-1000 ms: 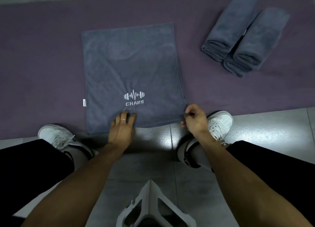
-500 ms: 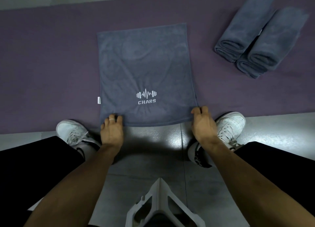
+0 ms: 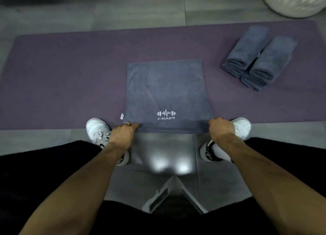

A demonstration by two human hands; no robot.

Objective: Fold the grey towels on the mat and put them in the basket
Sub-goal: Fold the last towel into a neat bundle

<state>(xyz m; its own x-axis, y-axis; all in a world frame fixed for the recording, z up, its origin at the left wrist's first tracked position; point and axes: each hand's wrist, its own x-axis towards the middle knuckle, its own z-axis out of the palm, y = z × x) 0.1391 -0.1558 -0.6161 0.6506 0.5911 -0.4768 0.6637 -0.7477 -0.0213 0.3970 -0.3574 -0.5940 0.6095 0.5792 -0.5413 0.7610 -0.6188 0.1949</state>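
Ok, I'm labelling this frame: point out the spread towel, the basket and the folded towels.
spread towel (image 3: 165, 88): head view, bare middle.
basket (image 3: 292, 1): head view, perforated wall.
folded towels (image 3: 259, 58): head view, top of the pile.

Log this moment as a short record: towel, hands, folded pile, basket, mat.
towel: grey, spread flat on the mat, white logo near the person, near edge over the mat's edge
left hand: grips the towel's near left corner
right hand: grips the near right corner
folded pile: folded towels on the mat, far right
basket: white, on the floor beyond the mat's far right corner, partly out of frame
mat: purple, on grey floor
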